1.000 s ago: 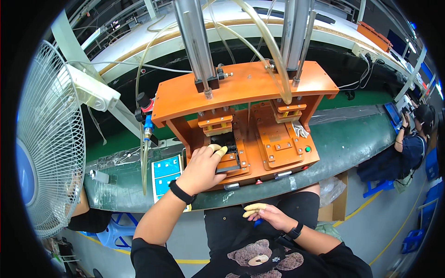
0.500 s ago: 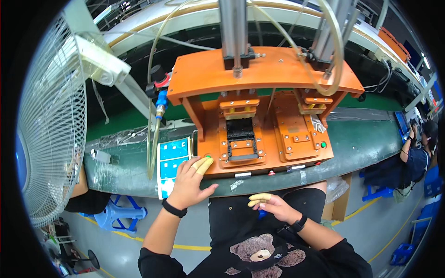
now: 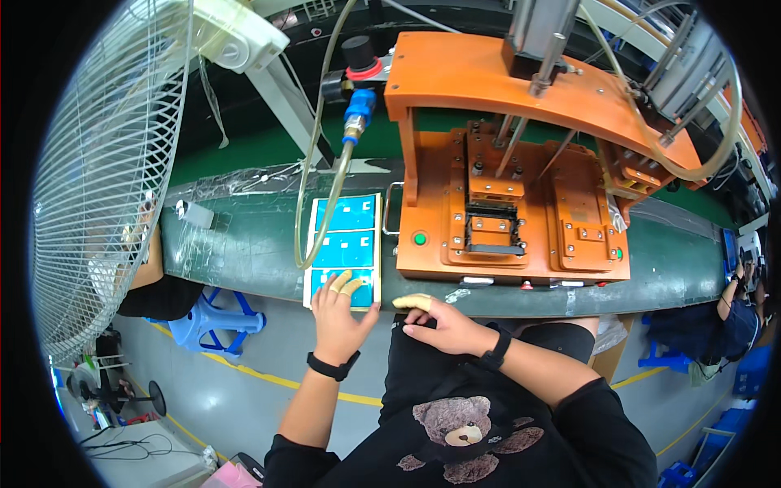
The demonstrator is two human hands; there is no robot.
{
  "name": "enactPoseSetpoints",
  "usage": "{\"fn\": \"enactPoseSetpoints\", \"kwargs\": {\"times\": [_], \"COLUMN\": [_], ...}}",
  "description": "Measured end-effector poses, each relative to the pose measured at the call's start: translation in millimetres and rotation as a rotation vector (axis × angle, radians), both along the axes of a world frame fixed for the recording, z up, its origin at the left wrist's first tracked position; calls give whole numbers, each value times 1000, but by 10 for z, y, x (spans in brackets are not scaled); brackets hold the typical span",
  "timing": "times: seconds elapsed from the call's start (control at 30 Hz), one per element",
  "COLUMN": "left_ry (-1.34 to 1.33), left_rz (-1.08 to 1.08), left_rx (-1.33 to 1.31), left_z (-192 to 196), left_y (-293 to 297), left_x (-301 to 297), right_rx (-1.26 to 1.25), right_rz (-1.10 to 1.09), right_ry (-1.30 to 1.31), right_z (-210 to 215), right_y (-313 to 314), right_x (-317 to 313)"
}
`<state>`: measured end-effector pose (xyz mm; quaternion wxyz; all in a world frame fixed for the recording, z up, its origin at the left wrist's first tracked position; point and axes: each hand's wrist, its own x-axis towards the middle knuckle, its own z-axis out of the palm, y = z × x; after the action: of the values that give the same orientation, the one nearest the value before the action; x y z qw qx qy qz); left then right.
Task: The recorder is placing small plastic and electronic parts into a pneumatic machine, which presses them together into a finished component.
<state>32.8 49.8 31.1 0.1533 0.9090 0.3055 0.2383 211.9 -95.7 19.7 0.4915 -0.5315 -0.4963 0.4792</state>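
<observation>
My left hand point(image 3: 338, 313), with yellow finger cots on some fingers, lies with fingers spread on the lower part of a white-edged board of blue sheets point(image 3: 345, 244). Its fingertips touch the bottom blue sheet; whether they have picked at anything there cannot be made out. My right hand point(image 3: 443, 324), also wearing finger cots, hovers at the bench's front edge, fingers stretched to the left and nothing visible in them. To the right stands an orange two-station press point(image 3: 431, 262). Its left press head point(image 3: 496, 189) is down over a black frame point(image 3: 493, 248). A green button point(image 3: 420, 238) sits at its left front corner.
A looped clear air hose point(image 3: 303, 236) hangs over the board's left side, below a blue fitting point(image 3: 358, 106). A large fan point(image 3: 122, 163) fills the left. A small clear-and-white object point(image 3: 195, 215) lies on the green bench. Another person point(image 3: 736, 289) sits far right.
My left hand has left the green button and moved onto the blue sheets. The left press head has come down. My right hand has moved nearer the left one. The view has turned left.
</observation>
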Motion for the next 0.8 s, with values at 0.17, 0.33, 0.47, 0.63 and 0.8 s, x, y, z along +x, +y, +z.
{"fn": "enactPoseSetpoints", "kwargs": {"times": [0.17,0.33,0.47,0.63,0.8], "left_ry": [-13,-42,-15,-32,-121], "left_rz": [74,28,-12,13,31], "left_rx": [-42,-96,-95,-50,-106], "left_z": [-125,-115,-32,-59,-78], "left_y": [-82,-14,-38,-87,-46], "left_x": [-1,-69,-49,-1,-9], "right_rx": [50,150,178,157,173], "right_rz": [-44,-120,-150,-200,-164], "right_ry": [-43,-40,-47,-26,-85], "right_z": [24,4,-27,-102,1], "right_y": [256,342,352,327,323], "right_x": [-130,-217,-237,-237,-227]}}
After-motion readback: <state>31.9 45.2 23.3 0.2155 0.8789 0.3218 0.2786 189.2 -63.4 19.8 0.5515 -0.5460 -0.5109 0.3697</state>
